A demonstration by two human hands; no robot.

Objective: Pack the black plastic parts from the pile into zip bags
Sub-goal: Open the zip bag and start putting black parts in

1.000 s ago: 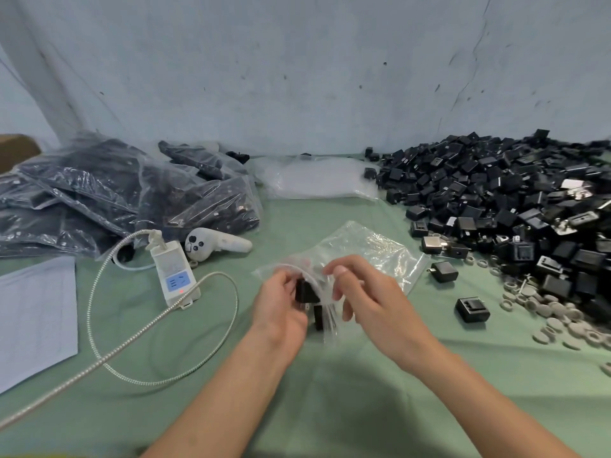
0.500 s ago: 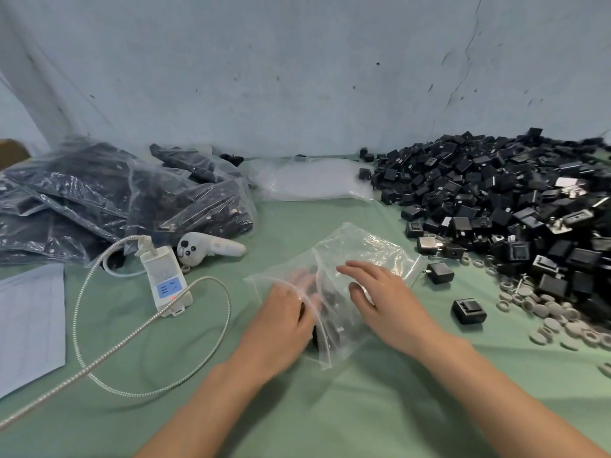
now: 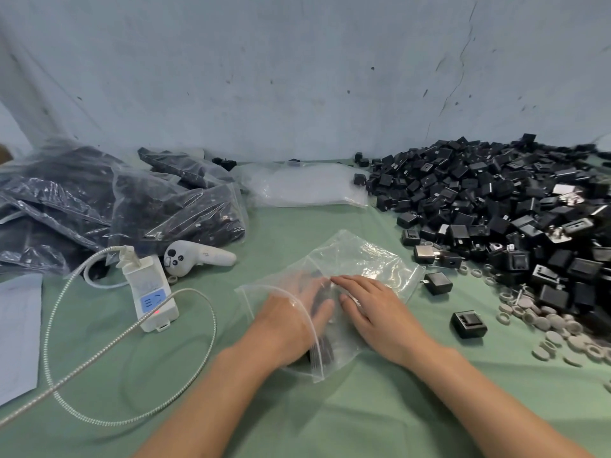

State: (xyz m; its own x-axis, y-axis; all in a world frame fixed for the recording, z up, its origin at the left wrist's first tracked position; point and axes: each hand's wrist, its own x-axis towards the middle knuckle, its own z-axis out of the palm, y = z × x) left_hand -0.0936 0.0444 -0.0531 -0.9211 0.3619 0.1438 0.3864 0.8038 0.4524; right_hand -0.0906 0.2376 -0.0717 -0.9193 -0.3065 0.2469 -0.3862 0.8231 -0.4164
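A clear zip bag (image 3: 373,262) lies on the green table in front of me. My left hand (image 3: 287,325) reaches in through its open mouth, fingers stretched out over a few black plastic parts (image 3: 325,350) inside. My right hand (image 3: 377,309) lies flat on top of the bag, pressing it down. The big pile of black plastic parts (image 3: 496,206) fills the right side of the table. Two loose parts (image 3: 438,283) (image 3: 468,323) sit just right of the bag.
Filled zip bags (image 3: 148,206) are heaped at the left. A stack of empty bags (image 3: 307,186) lies by the wall. A white power strip (image 3: 150,292), its metal cable (image 3: 99,345), a white controller (image 3: 195,256) and a paper sheet (image 3: 16,335) lie left. White rings (image 3: 545,322) scatter right.
The bag, held up in both hands a second ago, now lies on the table. My left hand has gone deeper inside it and my right hand has flattened on top.
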